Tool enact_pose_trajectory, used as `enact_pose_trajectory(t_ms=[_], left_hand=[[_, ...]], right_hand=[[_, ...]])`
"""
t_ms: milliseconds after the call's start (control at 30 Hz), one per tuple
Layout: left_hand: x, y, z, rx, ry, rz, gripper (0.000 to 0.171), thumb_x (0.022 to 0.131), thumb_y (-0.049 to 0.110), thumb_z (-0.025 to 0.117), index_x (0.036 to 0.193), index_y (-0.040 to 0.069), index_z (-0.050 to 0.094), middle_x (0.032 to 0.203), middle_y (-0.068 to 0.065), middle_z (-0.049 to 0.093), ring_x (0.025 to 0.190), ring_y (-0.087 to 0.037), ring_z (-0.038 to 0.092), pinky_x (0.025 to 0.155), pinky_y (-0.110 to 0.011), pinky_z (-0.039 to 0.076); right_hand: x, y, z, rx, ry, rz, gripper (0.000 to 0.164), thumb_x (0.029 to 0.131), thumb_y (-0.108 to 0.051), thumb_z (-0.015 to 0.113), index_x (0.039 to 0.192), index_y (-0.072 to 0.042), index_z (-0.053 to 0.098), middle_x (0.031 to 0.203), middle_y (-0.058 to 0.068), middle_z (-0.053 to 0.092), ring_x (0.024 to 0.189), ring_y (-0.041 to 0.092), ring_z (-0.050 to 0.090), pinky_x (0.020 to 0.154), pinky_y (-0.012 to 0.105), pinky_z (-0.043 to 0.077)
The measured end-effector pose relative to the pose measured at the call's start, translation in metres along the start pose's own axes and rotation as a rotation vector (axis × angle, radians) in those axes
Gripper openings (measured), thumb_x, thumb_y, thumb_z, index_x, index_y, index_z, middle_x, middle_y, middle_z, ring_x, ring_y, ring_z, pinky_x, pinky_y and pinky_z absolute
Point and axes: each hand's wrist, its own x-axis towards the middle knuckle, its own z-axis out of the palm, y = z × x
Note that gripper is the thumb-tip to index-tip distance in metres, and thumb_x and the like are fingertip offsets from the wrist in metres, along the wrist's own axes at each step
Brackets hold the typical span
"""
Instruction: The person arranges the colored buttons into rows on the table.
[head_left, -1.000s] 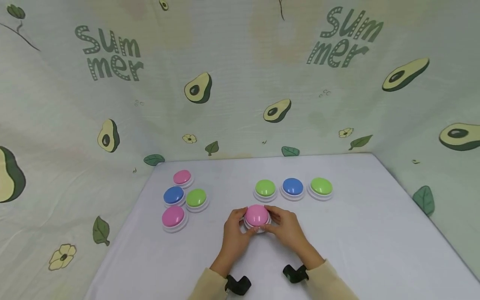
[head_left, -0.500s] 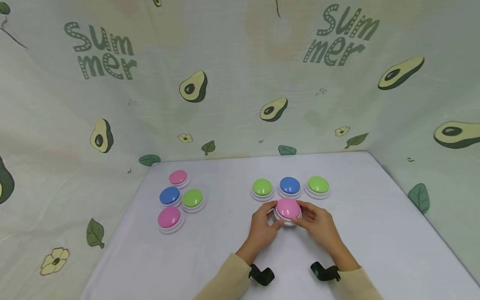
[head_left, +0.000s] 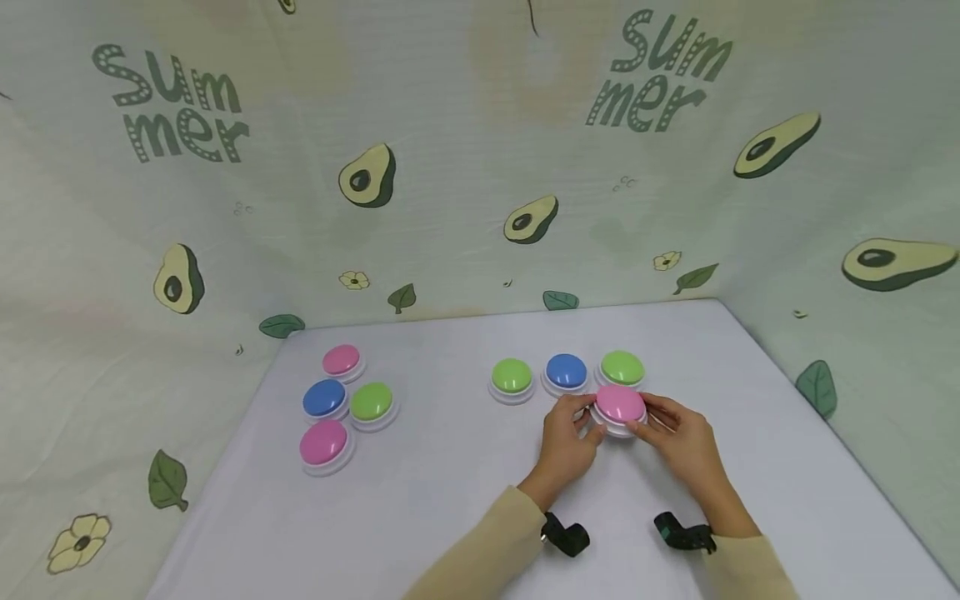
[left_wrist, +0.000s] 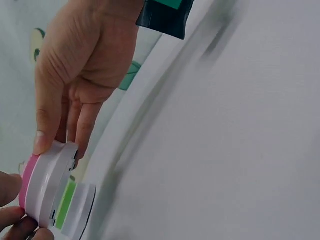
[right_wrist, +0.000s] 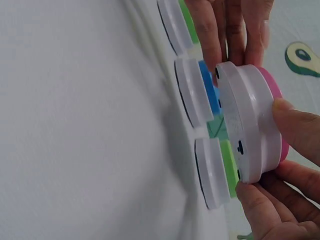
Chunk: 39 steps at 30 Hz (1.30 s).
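Between both hands a pink-domed push button (head_left: 620,403) with a round white base is held, raised off the table. The fingers and thumb of my left hand (head_left: 564,446) grip its left side. My right hand (head_left: 684,440) pinches the right side. In the right wrist view the button's underside (right_wrist: 232,125) faces the tabletop, clear of it. Just behind the held one stands a green button (head_left: 622,367), its front partly hidden. To the left of that, in a row, are a blue button (head_left: 566,371) and another green button (head_left: 512,377).
At the table's left stand a far pink button (head_left: 342,359), a blue button (head_left: 325,397), a green button (head_left: 372,401) and a near pink button (head_left: 323,442), close together. A white cloth covers the table (head_left: 420,533). Behind hangs an avocado-print curtain (head_left: 450,167).
Both hands have carried the pink button rightward and somewhat away from me, from in front of the left green button to in front of the right one. The head view has turned slightly right.
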Motion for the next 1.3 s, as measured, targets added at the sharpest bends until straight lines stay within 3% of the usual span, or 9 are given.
enact_pose_trajectory(t_ms=[133,267,367,567,700,900,967,1300], left_hand=[[0.007,0.002,0.019,0.008,-0.029,0.014,0.047,0.089,-0.016,0.069,0.135,-0.009,0.061,0.135,-0.015,0.063,0.135,-0.023,0.058,0.111,-0.027,0.047],[0.014,0.000,0.036,0.083,-0.069,0.019,0.050,0.090,-0.012,0.071,0.139,-0.008,0.061,0.145,-0.013,0.062,0.138,-0.018,0.055,0.112,-0.024,0.045],[0.018,0.000,0.046,0.136,-0.106,-0.026,0.053,0.092,-0.007,0.072,0.143,-0.004,0.060,0.151,-0.007,0.058,0.139,-0.015,0.053,0.112,-0.021,0.044],[0.026,0.002,0.064,0.157,-0.209,-0.112,0.060,0.093,-0.002,0.073,0.150,0.001,0.055,0.160,-0.003,0.049,0.144,-0.013,0.047,0.115,-0.021,0.041],[0.031,0.002,0.072,0.151,-0.277,-0.154,0.065,0.094,0.000,0.074,0.154,0.001,0.050,0.165,-0.005,0.042,0.147,-0.013,0.044,0.115,-0.020,0.041],[0.037,-0.001,0.079,0.089,-0.312,-0.238,0.068,0.094,-0.001,0.073,0.156,0.001,0.046,0.169,-0.006,0.034,0.150,-0.010,0.038,0.116,-0.020,0.039],[0.039,-0.003,0.082,0.071,-0.312,-0.253,0.069,0.094,-0.002,0.072,0.157,0.002,0.045,0.170,-0.005,0.033,0.151,-0.009,0.036,0.116,-0.019,0.039],[0.047,-0.004,0.092,0.078,-0.322,-0.283,0.072,0.095,-0.001,0.072,0.160,0.003,0.041,0.172,-0.004,0.028,0.150,-0.010,0.037,0.117,-0.019,0.037]], right_hand=[[0.000,0.007,-0.017,-0.007,0.034,0.003,0.062,0.095,-0.014,0.080,0.144,0.013,0.053,0.147,0.035,0.053,0.138,0.050,0.051,0.089,0.004,0.048],[0.004,0.013,-0.030,-0.034,0.057,0.020,0.064,0.095,-0.011,0.080,0.146,0.015,0.050,0.148,0.037,0.050,0.139,0.052,0.048,0.093,0.007,0.047],[0.009,0.018,-0.038,-0.072,0.061,0.038,0.067,0.095,-0.009,0.079,0.148,0.015,0.047,0.151,0.038,0.048,0.140,0.052,0.046,0.098,0.012,0.046],[0.017,0.029,-0.050,-0.126,0.047,0.104,0.073,0.095,-0.009,0.079,0.152,0.016,0.040,0.153,0.040,0.043,0.143,0.052,0.043,0.104,0.020,0.044],[0.023,0.037,-0.055,-0.117,0.044,0.129,0.074,0.095,-0.005,0.077,0.154,0.016,0.036,0.155,0.041,0.039,0.144,0.052,0.041,0.106,0.022,0.043],[0.033,0.043,-0.056,-0.132,0.016,0.161,0.082,0.096,-0.005,0.075,0.159,0.012,0.025,0.161,0.039,0.028,0.148,0.055,0.032,0.118,0.055,0.033],[0.036,0.044,-0.055,-0.142,0.008,0.174,0.084,0.095,-0.002,0.074,0.160,0.012,0.023,0.162,0.039,0.026,0.149,0.055,0.029,0.119,0.061,0.031],[0.048,0.054,-0.054,-0.156,0.029,0.205,0.082,0.094,0.005,0.068,0.161,0.012,0.021,0.162,0.039,0.025,0.150,0.054,0.028,0.120,0.060,0.031]])
